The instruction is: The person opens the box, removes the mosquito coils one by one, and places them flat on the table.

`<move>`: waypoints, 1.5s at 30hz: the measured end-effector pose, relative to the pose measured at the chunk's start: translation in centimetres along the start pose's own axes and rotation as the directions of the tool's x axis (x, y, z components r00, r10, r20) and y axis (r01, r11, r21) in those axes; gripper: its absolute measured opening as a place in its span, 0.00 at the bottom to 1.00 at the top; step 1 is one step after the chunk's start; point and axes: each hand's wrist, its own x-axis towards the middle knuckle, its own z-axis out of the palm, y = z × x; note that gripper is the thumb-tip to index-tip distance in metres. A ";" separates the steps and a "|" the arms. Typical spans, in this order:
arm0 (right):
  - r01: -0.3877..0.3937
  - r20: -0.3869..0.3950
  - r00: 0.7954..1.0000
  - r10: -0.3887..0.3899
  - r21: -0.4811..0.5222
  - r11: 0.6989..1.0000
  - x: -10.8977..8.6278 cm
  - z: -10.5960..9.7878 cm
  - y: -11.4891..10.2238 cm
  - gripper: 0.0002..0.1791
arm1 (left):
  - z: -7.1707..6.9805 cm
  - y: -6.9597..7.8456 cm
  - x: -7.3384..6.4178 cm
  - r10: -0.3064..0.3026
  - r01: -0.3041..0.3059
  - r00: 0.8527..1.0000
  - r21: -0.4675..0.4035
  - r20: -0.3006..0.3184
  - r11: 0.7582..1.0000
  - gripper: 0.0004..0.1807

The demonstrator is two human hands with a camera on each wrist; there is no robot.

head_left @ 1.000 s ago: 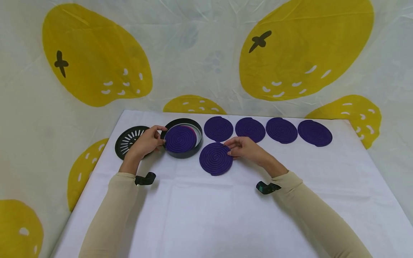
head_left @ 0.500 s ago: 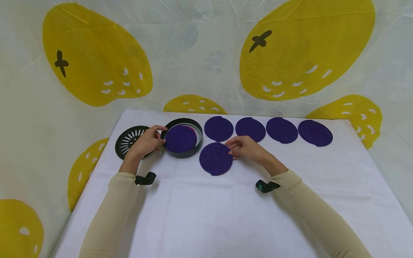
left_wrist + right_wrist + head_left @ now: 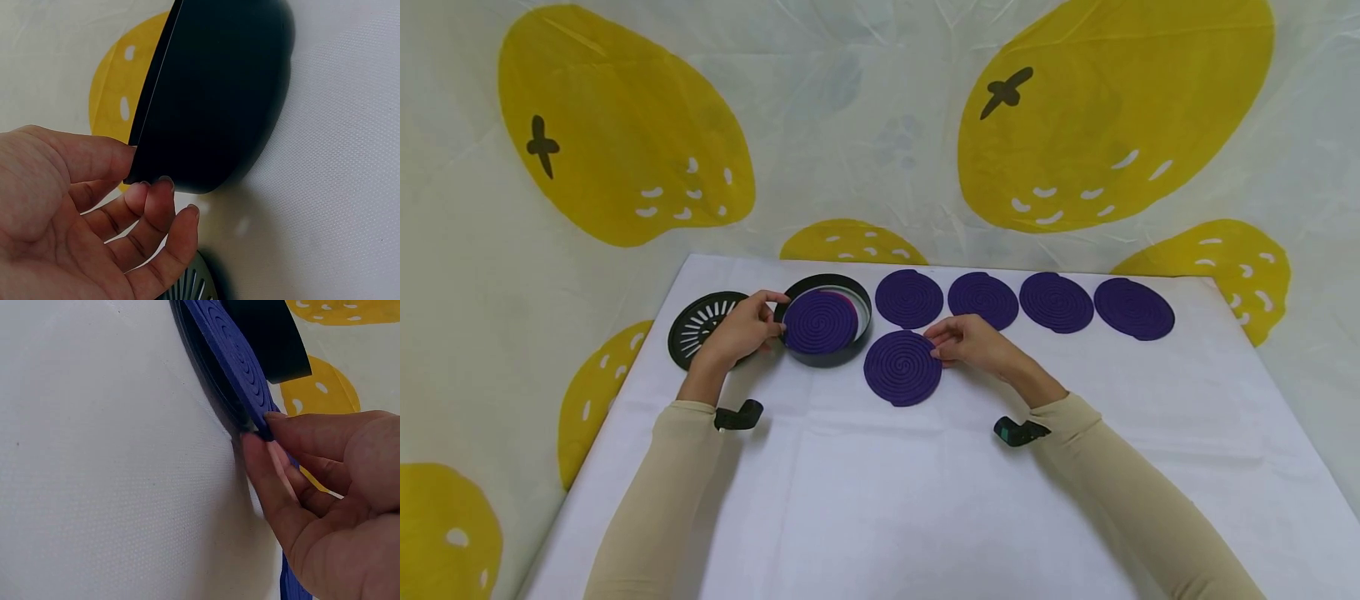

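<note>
My left hand pinches the left rim of a dark round holder, thumb against the rim and fingers below it in the left wrist view. Inside the holder lies a purple spiral coaster, with pink and pale edges showing behind it. My right hand grips another purple spiral coaster by its right edge, between thumb and fingers. That coaster is tilted up in the right wrist view, in front of the holder's dark wall.
Along the table's back edge lie several purple coasters in a row. A black slotted disc is at the left, partly behind my left hand. A white cloth covers the table; a lemon-print sheet hangs behind it.
</note>
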 end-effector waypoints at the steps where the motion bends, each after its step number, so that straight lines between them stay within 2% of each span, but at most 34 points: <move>1: 0.008 -0.001 1.000 -0.008 -0.014 1.000 0.0 0.0 0.0 0.20 | 0.0 0.0 0.0 0.001 -0.001 1.000 0.000 0.001 1.000 0.28; 6: 0.057 -0.009 0.998 -0.057 -0.078 0.995 -0.1 -0.2 -0.3 0.19 | 0.0 0.0 -0.1 0.000 0.000 1.000 -0.005 0.003 1.000 0.28; 16: 0.073 -0.045 0.996 -0.079 -0.129 0.989 -0.1 -0.6 -0.6 0.17 | 0.0 -0.1 -0.2 -0.001 0.001 1.000 -0.021 0.003 1.000 0.28; 27: 0.101 -0.027 0.994 -0.104 -0.112 0.989 0.6 -0.7 -1.9 0.18 | 0.0 0.1 -0.1 -0.008 0.008 1.000 -0.020 0.007 1.000 0.29; 33: 0.102 -0.043 0.993 -0.111 -0.159 0.982 1.1 -0.5 -3.1 0.19 | -0.1 0.1 -0.1 -0.014 0.014 1.000 -0.022 0.008 1.000 0.29; 45: 0.148 -0.019 0.989 -0.149 -0.068 0.987 2.2 0.7 -5.4 0.20 | -0.1 0.0 0.0 -0.011 0.011 1.000 -0.025 0.007 1.000 0.29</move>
